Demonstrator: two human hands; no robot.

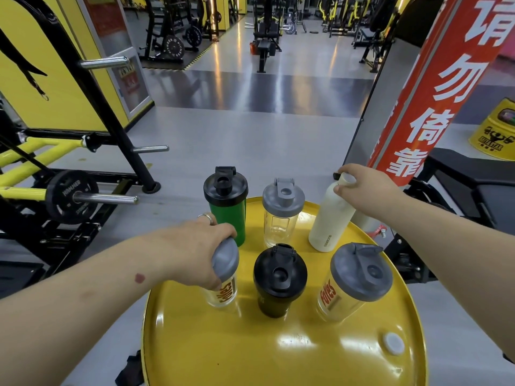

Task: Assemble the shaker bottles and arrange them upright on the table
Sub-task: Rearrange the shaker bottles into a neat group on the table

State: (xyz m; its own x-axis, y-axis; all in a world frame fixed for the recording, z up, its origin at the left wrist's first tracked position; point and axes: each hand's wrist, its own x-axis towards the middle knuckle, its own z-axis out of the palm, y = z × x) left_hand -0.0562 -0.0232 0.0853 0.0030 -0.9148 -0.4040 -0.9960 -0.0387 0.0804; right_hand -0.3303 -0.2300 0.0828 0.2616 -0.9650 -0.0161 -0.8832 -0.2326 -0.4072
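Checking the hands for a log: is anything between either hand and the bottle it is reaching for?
Nothing visible. The left hand already grips the grey lid of the clear bottle, and the right hand holds the cream bottle by its top.

green bottle (229, 215): black lid, flip cap open; upright, back left of table (278, 352).
small clear bottle (282, 215): grey lid; upright, back centre.
cream bottle (330, 218): tall, tilted; neck gripped, back right.
black bottle (278, 285): black lid; upright, front centre.
left printed bottle (224, 285): clear, grey lid, red lettering; lid gripped, front left.
right printed bottle (354, 285): clear, grey lid, red lettering; front right.
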